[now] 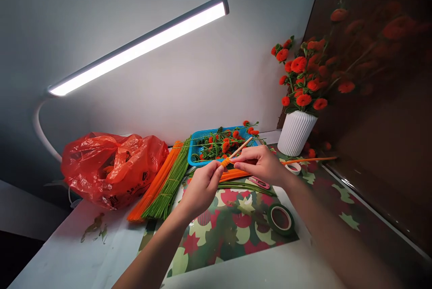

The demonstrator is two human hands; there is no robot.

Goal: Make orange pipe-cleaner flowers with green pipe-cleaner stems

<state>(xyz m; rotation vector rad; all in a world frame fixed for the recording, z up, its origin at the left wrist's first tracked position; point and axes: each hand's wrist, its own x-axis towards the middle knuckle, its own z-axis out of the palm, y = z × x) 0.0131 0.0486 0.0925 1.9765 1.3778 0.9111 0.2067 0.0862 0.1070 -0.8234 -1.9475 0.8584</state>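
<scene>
Between the fingertips of my left hand [203, 186] is a thin wooden stick [243, 145], slanting up to the right. Several turns of an orange pipe cleaner [310, 160] are wound around the stick close to those fingertips. My right hand [262, 163] is closed in a pinch on the pipe cleaner beside the coil, and its long tail sticks out to the right past the wrist. Just behind both hands sits a blue basket [191, 151] of green stems and orange pipe-cleaner flowers [226, 146]. Loose orange pipe cleaners [234, 174] and green ones [248, 186] lie under the hands.
Left are bundles of orange [153, 185] and green pipe cleaners [168, 183] and a red plastic bag [114, 172]. A roll of green tape [281, 219], white tape [293, 169] and a pink cutter [259, 182] lie right. A white vase [297, 133] stands behind; a lamp [141, 48] hangs above.
</scene>
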